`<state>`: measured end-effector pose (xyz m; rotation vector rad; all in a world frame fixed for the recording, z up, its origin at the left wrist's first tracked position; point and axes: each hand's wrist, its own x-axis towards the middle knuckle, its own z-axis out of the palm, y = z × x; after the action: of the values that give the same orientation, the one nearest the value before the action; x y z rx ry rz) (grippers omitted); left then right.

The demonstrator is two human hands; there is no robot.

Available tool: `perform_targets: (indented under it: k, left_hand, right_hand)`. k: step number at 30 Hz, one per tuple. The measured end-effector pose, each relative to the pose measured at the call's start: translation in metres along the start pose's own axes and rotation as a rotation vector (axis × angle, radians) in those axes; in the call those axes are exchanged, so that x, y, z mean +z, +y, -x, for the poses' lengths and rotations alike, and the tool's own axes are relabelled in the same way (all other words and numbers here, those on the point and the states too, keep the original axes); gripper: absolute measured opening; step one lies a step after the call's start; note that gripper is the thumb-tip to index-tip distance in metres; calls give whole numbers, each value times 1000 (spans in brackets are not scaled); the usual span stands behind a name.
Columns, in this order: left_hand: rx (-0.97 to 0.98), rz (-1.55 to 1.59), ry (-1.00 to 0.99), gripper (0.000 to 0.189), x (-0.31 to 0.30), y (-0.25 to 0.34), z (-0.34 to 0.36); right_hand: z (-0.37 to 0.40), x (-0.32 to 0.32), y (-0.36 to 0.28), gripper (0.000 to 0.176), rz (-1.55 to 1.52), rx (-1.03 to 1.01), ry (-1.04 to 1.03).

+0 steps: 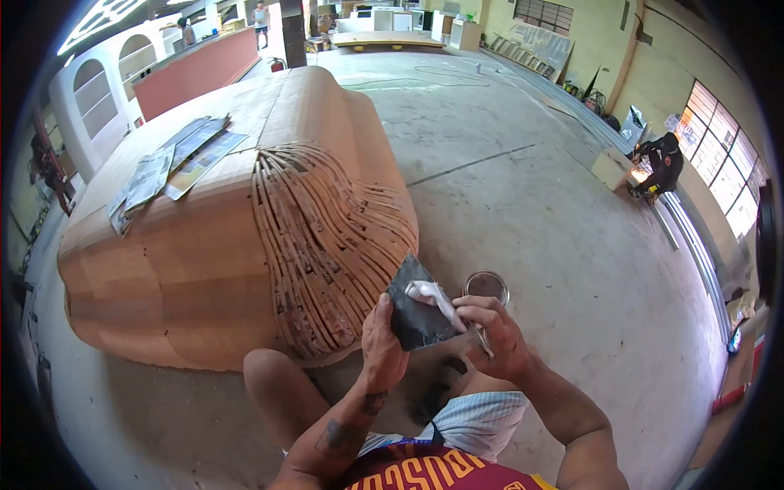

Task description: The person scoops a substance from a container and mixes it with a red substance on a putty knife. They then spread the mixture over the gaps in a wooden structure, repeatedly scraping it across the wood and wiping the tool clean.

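Observation:
My left hand [382,341] grips the left edge of a dark, flat mixing board [421,323], held tilted in front of my knees. A pale lump that looks like putty [433,296] stretches across the board's face. My right hand [492,333] is closed at the board's right edge, around a thin tool smeared with the same pale stuff; its exact kind is partly hidden by the fingers. Just beyond that hand, a round open can [487,286] stands on the floor. Close ahead on the left is a large curved wooden form [204,278], with wavy grooved strips [318,245] at its near corner.
Sheets of newspaper [175,163] lie on top of the wooden form. At right, a person in dark clothing [660,165] crouches amid sparks beside long metal bars [694,237]. A pink counter [196,75] and white arched panels [96,98] stand at the back left.

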<state>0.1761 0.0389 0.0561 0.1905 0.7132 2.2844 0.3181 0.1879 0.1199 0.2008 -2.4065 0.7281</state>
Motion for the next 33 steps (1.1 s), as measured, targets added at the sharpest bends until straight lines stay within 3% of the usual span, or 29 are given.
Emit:
perform_targets:
  k: [11,20,23,26,29,32,33]
  left_hand:
    - [110,-25,13,40,-13,43,43]
    - [139,-69,-19,41,-17,49,45]
    - [107,-23,16,41,-15,49,47]
    - [106,-37,20,41,-19,49,46]
    - [51,26,34,41,-20,49,45]
    - [-16,158,11,41,-19,39,38]
    - [-30,182,-9,41,-18,36,36]
  right_hand:
    - [-18,25,-20,80,-28,-74,-254]
    - [-17,32,-4,60,112,18,-317]
    - [-5,34,19,59,390,115,-455]
    - [3,20,24,50,275,264,-345]
    - [-1,11,16,43,-228,333,-44]
    - [5,8,-8,47,-652,349,60]
    - [9,14,-13,46,-584,353,135]
